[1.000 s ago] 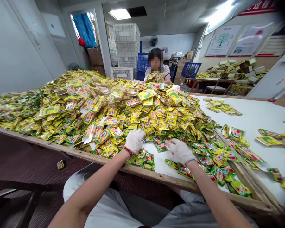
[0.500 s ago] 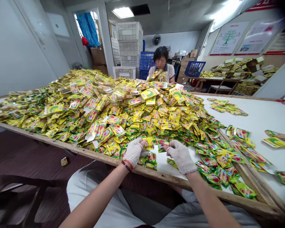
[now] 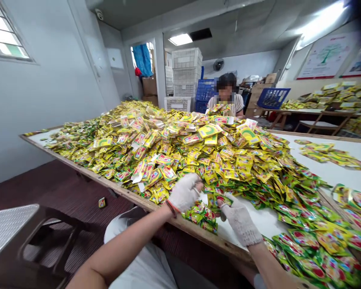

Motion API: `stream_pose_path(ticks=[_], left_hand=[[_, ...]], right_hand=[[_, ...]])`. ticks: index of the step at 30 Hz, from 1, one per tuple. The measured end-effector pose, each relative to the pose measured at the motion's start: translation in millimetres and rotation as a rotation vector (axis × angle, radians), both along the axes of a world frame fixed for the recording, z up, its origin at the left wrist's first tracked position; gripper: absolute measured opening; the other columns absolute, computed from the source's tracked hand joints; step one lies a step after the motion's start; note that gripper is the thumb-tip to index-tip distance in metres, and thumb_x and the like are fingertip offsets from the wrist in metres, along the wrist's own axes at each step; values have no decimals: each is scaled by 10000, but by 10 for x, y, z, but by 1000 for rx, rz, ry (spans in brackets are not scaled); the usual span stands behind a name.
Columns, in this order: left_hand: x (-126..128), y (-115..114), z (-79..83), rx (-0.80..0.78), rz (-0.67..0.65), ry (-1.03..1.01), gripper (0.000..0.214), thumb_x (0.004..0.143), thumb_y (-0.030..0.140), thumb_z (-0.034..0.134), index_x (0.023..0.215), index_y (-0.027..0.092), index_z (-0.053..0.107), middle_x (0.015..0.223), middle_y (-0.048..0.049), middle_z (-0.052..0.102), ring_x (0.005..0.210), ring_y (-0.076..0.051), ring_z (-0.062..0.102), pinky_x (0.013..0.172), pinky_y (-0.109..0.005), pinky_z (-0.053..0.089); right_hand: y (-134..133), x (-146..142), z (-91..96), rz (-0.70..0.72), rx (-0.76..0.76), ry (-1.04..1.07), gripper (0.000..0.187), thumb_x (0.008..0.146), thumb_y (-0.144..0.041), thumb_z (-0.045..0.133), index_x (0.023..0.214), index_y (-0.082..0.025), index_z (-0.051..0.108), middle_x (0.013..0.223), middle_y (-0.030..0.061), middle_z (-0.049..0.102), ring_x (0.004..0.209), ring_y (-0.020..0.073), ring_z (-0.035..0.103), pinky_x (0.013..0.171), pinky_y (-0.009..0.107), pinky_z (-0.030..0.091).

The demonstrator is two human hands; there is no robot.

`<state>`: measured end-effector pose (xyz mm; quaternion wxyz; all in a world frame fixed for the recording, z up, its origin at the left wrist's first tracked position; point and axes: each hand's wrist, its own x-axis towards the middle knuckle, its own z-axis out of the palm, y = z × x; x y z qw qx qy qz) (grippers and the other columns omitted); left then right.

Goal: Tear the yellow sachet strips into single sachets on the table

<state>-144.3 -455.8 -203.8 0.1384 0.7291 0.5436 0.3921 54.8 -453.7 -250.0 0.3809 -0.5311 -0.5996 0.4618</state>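
A: Where are the hands?

B: Both are over the worktop (image 3: 263,218), close to its near edge. The left hand (image 3: 185,192) and the right hand (image 3: 242,220) wear white gloves, and some fingertips poke out bare.

A: What does the right hand have?

B: A little packet (image 3: 224,199), green with some red. The fingers are clamped on it. It is just past the near edge, between the two hands.

A: And the left one?

B: Its fingers are bent. I can't tell if they hold anything. That hand is just beside the big heap (image 3: 198,148), over some loose packs (image 3: 202,216) by the near edge. It has a red band (image 3: 172,208) on the wrist.

A: How big is the heap?

B: It runs from near the left end of the worktop far to the right. It is yellow and green, with small boxes (image 3: 209,130) on top. More green packs lie on the right, along the near edge.

A: Is anyone else there?

B: Yes, a person (image 3: 228,98) in a striped top is at the far edge, behind the heap. A stool (image 3: 10,228) stands on the floor (image 3: 78,188), off the near edge to the left.
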Motion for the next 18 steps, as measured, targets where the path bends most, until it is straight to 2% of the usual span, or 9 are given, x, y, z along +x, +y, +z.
stream_pose_path(ticks=[2,4,5,7,9,11,13,16,18], left_hand=[[-345,191,198,96,197,348,312,792,145,501,1090,192,585,1086,-94,566,988,-210,528,868,-329,414],[-700,406,354,66,360,628,374,761,114,503,1121,181,579,1119,-139,547,1032,-267,516,879,-404,394],[-852,507,409,35,361,722,358,762,123,503,1103,183,591,1105,-146,557,1036,-289,519,880,-437,389],[-1062,650,479,13,318,752,260,751,113,504,969,164,636,1000,-146,600,1003,-300,544,884,-464,387],[-1122,661,493,39,282,711,273,764,107,478,979,168,635,1004,-135,621,1002,-280,561,893,-443,404],[-1028,527,440,104,139,527,348,765,98,462,1060,187,624,1073,-104,634,1033,-238,573,919,-388,425],[-811,303,312,132,-140,257,387,755,96,466,1081,208,640,1124,-67,649,1064,-201,585,954,-339,437],[-432,-10,55,-15,-508,27,346,775,122,485,1024,234,698,1152,-46,667,1072,-199,611,977,-351,452],[-267,-128,-74,-144,-586,-39,337,783,147,503,1037,237,704,1161,-46,668,1085,-214,614,984,-371,457]], right_hand=[[8,3,1,-52,-32,51,428,721,-380,609,1110,-211,551,519,-24,577,501,209,612,439,288,402],[14,8,-8,-85,-61,88,441,719,-386,609,1122,-218,544,569,-17,592,517,205,629,426,277,397],[19,12,-17,-99,-65,88,425,719,-388,608,1103,-217,548,578,-17,590,518,202,630,425,274,397],[27,24,-36,-105,-52,102,369,734,-397,601,1049,-211,555,578,-20,576,525,193,626,447,275,416],[22,40,-44,-85,-42,179,336,755,-425,594,1009,-211,544,629,-13,589,545,178,620,497,287,461],[3,56,-36,-54,-37,287,324,778,-464,579,984,-218,530,751,16,629,636,174,633,583,303,510],[-18,65,-17,-35,-36,371,315,790,-503,561,939,-228,527,885,45,653,764,182,636,657,312,531],[-28,54,18,35,-81,400,348,788,-553,545,907,-226,552,944,64,661,853,208,622,664,325,528],[-24,33,39,89,-106,368,372,768,-560,567,908,-215,580,913,74,669,846,225,619,656,334,520]])
